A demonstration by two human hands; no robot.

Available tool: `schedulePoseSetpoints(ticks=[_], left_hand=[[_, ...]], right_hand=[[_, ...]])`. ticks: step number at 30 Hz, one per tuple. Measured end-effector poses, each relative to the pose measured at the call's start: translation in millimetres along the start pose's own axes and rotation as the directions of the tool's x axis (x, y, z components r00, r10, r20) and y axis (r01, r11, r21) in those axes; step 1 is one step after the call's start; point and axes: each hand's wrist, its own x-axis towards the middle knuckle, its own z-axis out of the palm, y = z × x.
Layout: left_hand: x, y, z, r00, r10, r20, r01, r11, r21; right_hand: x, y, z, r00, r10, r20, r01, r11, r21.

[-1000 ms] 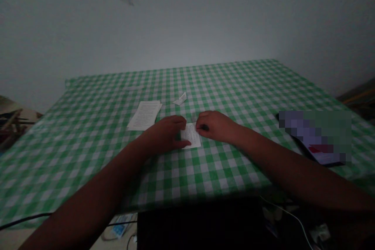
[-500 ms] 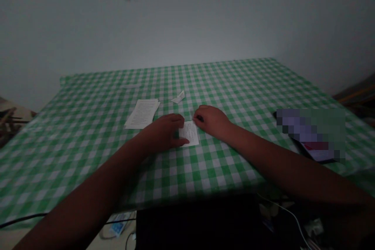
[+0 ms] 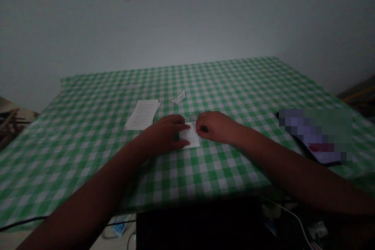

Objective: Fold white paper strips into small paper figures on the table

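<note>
Dim, underexposed view: soft light pools on the pale wall (image 3: 187,19) above the counter (image 3: 234,74), the left hand (image 3: 164,134) and right hand (image 3: 215,127) sink into shadow, the lower edge goes nearly black, and the wide lens bows the outer edges

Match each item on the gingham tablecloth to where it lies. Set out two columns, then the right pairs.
Items:
1. small printed slip
2. stack of printed sheets
3. folded paper scrap
4. dark flat device, mostly pixelated

Places:
A. far right, past the right hand
B. between the left hand and the right hand
C. left of the left hand
D. beyond the hands, alone on the gingham tablecloth

Pairs: 1-B; 2-C; 3-D; 4-A
</note>
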Motion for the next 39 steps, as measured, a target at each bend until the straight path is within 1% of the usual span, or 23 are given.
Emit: schedulePoseSetpoints(ticks=[5, 7, 9, 13, 15, 18, 21, 24, 28, 30, 33, 36, 39], left_hand=[[-0.3, -0.4, 0.8, 1.0, 0.019, -0.019, -0.019, 1.0, 0.0], [-0.2, -0.6, 1.0, 1.0, 0.019, -0.023, -0.019, 1.0, 0.001], [-0.2, -0.9, 1.5, 1.0, 0.021, -0.024, -0.021, 1.0, 0.005], [-0.1, -1.5, 2.7, 0.999, 0.03, -0.018, -0.029, 0.999, 0.013], [-0.1, -1.3, 2.9, 1.0, 0.024, -0.02, -0.024, 1.0, 0.015], [-0.1, -0.6, 2.4, 1.0, 0.014, -0.016, -0.014, 1.0, 0.013], [-0.1, -0.1, 1.8, 1.0, 0.011, -0.008, -0.011, 1.0, 0.011], [-0.1, -0.2, 1.8, 1.0, 0.012, -0.006, -0.012, 1.0, 0.004], [0.1, -0.4, 1.8, 1.0, 0.008, 0.002, -0.008, 1.0, 0.012], [0.2, -0.3, 1.7, 1.0, 0.01, 0.001, -0.01, 1.0, 0.018], [0.3, 0.5, 1.1, 1.0, 0.013, -0.001, -0.013, 1.0, 0.019], [0.7, 3.6, 0.8, 1.0, 0.01, -0.007, -0.01, 1.0, 0.017], [1.8, 8.9, 1.1, 1.0, -0.018, -0.011, 0.018, 1.0, 0.026]], right_hand=[[-6.3, -8.0, -5.4, 0.997, -0.015, 0.078, 0.012, 0.999, 0.034], [-7.4, -9.3, -5.8, 0.996, -0.012, 0.09, 0.008, 0.999, 0.049], [-7.2, -9.5, -4.6, 0.997, -0.002, 0.081, -0.003, 0.998, 0.066], [-4.4, -8.9, 0.3, 0.999, 0.049, 0.013, -0.05, 0.995, 0.083], [-3.9, -9.7, 1.5, 0.998, 0.061, 0.01, -0.062, 0.994, 0.088], [-6.0, -12.3, -0.1, 0.997, 0.037, 0.061, -0.045, 0.991, 0.122], [-10.4, -15.0, -4.3, 0.992, -0.014, 0.127, -0.008, 0.986, 0.168], [-14.2, -16.3, -8.3, 0.984, -0.068, 0.164, 0.032, 0.978, 0.208], [-14.7, -16.2, -11.0, 0.974, -0.069, 0.215, 0.012, 0.967, 0.255], [-12.8, -15.9, -10.9, 0.982, -0.038, 0.185, -0.008, 0.97, 0.241], [-9.7, -15.8, -9.1, 0.994, 0.016, 0.106, -0.035, 0.982, 0.185], [-9.0, -17.0, -7.8, 0.994, 0.026, 0.103, -0.043, 0.985, 0.167], [-9.8, -18.3, -8.0, 0.993, 0.029, 0.113, -0.048, 0.984, 0.17]])
